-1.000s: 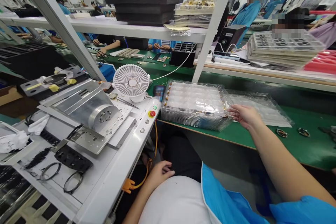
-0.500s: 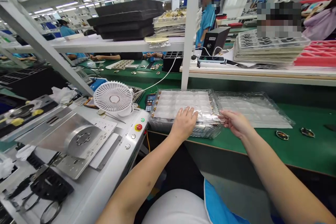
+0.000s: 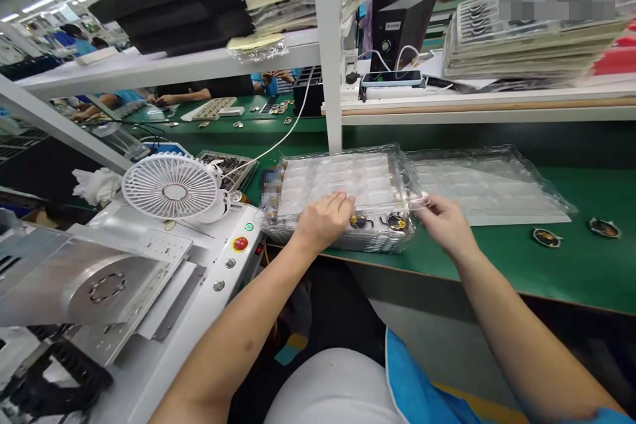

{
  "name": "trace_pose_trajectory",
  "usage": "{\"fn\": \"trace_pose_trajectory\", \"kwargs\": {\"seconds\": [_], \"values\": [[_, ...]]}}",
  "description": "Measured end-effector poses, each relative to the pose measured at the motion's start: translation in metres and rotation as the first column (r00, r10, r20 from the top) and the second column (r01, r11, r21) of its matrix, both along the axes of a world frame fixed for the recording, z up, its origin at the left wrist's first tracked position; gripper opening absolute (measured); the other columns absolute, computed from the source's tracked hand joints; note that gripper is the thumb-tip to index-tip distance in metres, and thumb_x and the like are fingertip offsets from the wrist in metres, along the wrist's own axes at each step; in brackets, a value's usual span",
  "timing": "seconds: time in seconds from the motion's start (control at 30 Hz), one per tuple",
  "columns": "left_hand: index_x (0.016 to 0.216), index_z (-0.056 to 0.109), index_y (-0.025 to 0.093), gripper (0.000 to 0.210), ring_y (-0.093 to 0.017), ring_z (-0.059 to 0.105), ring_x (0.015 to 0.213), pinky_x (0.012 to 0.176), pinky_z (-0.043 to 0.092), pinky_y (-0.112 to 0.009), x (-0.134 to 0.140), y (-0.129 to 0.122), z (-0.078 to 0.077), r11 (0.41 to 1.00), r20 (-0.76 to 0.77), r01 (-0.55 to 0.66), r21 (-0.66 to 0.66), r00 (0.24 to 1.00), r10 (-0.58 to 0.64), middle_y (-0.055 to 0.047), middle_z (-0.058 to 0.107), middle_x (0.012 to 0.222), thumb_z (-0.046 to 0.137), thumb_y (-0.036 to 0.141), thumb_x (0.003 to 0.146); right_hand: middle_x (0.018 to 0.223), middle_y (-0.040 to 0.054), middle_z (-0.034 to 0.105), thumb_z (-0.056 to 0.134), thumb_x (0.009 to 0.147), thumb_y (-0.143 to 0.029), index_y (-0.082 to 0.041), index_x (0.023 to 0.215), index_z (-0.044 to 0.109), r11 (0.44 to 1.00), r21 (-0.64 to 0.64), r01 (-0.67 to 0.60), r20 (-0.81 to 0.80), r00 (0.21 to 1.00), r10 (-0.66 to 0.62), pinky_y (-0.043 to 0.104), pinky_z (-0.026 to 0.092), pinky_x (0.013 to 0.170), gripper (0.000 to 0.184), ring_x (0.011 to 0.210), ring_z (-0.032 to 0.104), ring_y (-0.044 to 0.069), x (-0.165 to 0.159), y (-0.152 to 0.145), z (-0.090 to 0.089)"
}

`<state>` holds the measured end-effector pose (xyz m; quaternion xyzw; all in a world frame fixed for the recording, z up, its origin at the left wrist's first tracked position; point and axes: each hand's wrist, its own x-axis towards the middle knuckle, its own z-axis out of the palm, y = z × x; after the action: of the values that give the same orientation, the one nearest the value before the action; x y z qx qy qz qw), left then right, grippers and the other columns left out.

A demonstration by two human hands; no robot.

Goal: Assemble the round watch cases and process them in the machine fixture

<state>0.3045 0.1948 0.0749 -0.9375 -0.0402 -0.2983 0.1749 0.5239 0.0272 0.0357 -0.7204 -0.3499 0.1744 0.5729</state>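
Note:
A stack of clear plastic trays [image 3: 368, 242] sits at the bench's front edge, with a white sheet [image 3: 338, 179] over the compartments of the top one. Along its near side, small round parts with dark rims and yellow centres [image 3: 396, 221] show uncovered. My left hand [image 3: 322, 222] is closed at the near edge of the top tray, fingers curled over the sheet and thumb hidden. At the right corner, my right hand [image 3: 444, 222] pinches the clear plastic edge. Behind that hand, another clear tray [image 3: 536, 179] lies on a white sheet.
Two loose oval parts [image 3: 546, 237] lie on the green bench [image 3: 596, 265] at right. A white fan [image 3: 171, 185] stands left, by a machine panel with a red button [image 3: 240, 243]. A white post [image 3: 334, 53] rises behind the stack. Co-workers' hands [image 3: 166, 99] show across the bench.
My left hand has gone from lying flat on the sheet to curled at the near edge. Round parts along the front now show. The view has shifted and tilted down.

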Motion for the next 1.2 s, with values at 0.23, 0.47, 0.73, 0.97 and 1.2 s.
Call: {"fn": "trace_pose_trajectory", "kwargs": {"seconds": [0.23,0.47,0.73,0.97,1.2], "values": [[0.109,0.07,0.01,0.026,-0.022,0.081,0.097,0.081,0.066,-0.031,0.001,0.001,0.009,1.0,0.029,0.014,0.007,0.999,-0.014,-0.015,0.082,0.102,0.046,0.004,0.1,0.086,0.0083,0.07,0.065,0.087,-0.039,-0.022,0.095,0.076,0.943,-0.234,-0.235,0.609,0.721,0.33,0.037,0.049,0.07,0.022,0.073,0.064,0.025,-0.002,0.014,-0.001],[0.097,0.07,0.014,0.02,-0.02,0.08,0.094,0.077,0.063,-0.027,0.001,-0.002,0.009,0.999,0.066,0.003,-0.051,0.998,0.0,-0.011,0.082,0.103,0.05,0.011,0.1,0.093,0.0111,0.072,0.055,0.09,-0.031,-0.021,0.082,0.072,0.949,-0.236,-0.208,0.654,0.688,0.314,0.042,0.05,0.08,0.021,0.085,0.067,0.03,-0.001,0.026,-0.01],[0.122,0.068,0.018,0.026,-0.025,0.073,0.115,0.111,0.05,-0.046,-0.006,-0.017,0.013,0.971,0.115,-0.119,-0.21,0.983,0.145,-0.012,0.079,0.119,0.053,0.027,0.103,0.089,0.0065,0.076,0.06,0.084,-0.026,-0.025,0.092,0.071,0.989,-0.129,-0.069,0.387,0.915,0.114,0.035,0.052,0.075,0.014,0.085,0.069,0.028,-0.011,0.032,0.009],[0.129,0.065,0.024,0.028,-0.026,0.071,0.114,0.111,0.046,-0.048,0.008,-0.028,-0.021,0.967,0.069,-0.225,-0.121,0.97,0.234,-0.009,0.077,0.124,0.055,0.028,0.103,0.082,0.007,0.073,0.066,0.083,-0.035,-0.021,0.081,0.069,0.988,-0.139,-0.065,0.245,0.964,0.098,0.035,0.05,0.073,0.015,0.079,0.067,0.026,-0.016,0.036,0.02],[0.092,0.071,0.019,0.025,-0.02,0.069,0.077,0.062,0.046,-0.031,0.03,-0.015,-0.005,0.967,0.051,-0.244,-0.068,0.967,0.248,-0.008,0.078,0.092,0.048,0.011,0.1,0.078,0.007,0.072,0.063,0.078,-0.033,-0.018,0.084,0.072,0.991,-0.114,-0.072,0.129,0.988,0.087,0.032,0.049,0.065,0.019,0.07,0.064,0.023,0.001,0.031,0.015]]}}
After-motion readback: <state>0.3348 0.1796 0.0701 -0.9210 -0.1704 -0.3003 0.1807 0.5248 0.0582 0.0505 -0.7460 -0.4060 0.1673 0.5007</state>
